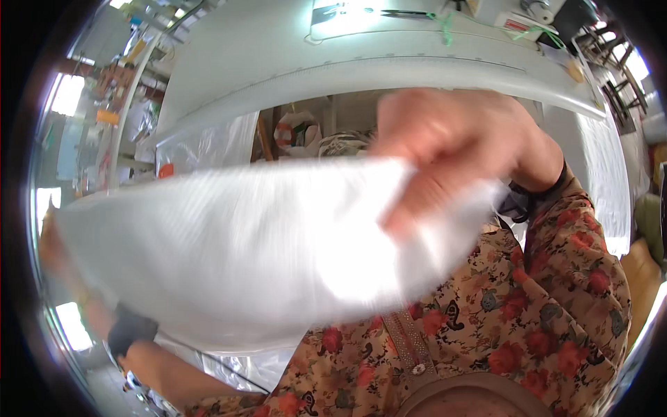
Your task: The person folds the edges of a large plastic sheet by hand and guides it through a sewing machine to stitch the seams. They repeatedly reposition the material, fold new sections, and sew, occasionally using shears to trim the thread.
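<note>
A thin white sheet (229,243), shiny and smeared by motion, is stretched between my two hands above my lap. Whether it is cloth or plastic film I cannot tell. My right hand (465,142), blurred, pinches its upper right edge, thumb in front and the fingers bent over. At the far left my left hand (55,243) grips the other top corner with the arm stretched out; its fingers are small and blurred. The sheet's lower edge sags in a curve in front of my flowered top.
Beyond the sheet is a pale worktable (292,76) with a ruler scale (382,59) along its front edge. A dark tool (406,14) and green string (446,31) lie at its back. Bags (297,132) sit beneath it. Clear plastic (215,142) hangs at the left.
</note>
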Available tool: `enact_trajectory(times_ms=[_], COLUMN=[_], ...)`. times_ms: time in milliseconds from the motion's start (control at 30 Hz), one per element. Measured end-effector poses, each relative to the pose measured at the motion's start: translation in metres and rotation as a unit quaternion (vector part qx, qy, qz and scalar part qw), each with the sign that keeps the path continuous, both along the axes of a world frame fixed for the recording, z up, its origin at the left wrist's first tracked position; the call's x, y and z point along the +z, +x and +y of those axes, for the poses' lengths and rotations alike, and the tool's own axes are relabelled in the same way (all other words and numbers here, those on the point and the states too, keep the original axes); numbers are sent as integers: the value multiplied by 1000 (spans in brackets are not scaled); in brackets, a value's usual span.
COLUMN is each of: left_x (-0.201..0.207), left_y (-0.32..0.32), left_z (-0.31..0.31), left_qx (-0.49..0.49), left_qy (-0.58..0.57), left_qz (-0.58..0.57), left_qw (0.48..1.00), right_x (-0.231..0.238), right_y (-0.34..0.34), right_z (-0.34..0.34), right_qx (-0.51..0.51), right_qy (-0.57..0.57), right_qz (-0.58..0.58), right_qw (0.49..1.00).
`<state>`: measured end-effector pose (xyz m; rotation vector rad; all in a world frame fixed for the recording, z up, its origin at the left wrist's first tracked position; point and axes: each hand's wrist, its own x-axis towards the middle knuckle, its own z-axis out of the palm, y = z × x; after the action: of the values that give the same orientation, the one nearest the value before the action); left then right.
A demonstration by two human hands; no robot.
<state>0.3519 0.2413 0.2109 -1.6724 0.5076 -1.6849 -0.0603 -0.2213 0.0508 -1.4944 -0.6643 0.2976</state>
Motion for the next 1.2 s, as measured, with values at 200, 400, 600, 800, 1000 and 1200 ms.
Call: enact_trajectory(times_ms=[200, 400, 600, 800, 1000, 1200], left_x=[-144, -189, -198, -198, -198, -184], left_y=[-68, -243, -240, -228, -224, -224], left_z=[-231, -329, -326, -319, -311, -315], left_qx=[-344, -487, -472, -499, -515, -491], left_qy=[-94, 85, -14, -66, -68, -55], left_qz=[579, 714, 775, 737, 746, 741], left_qw=[733, 495, 420, 451, 417, 455], right_x=[-62, -80, -115, -169, -166, -94], right_y=[38, 42, 24, -25, -25, -21], right_z=[-33, -35, -54, -32, -59, -63], right_qx=[-262, -276, -204, -255, -450, -429], right_qy=[-192, -105, 160, -99, -240, 106], right_qz=[177, 176, 245, 29, 42, -7], right_qw=[929, 939, 934, 961, 859, 897])
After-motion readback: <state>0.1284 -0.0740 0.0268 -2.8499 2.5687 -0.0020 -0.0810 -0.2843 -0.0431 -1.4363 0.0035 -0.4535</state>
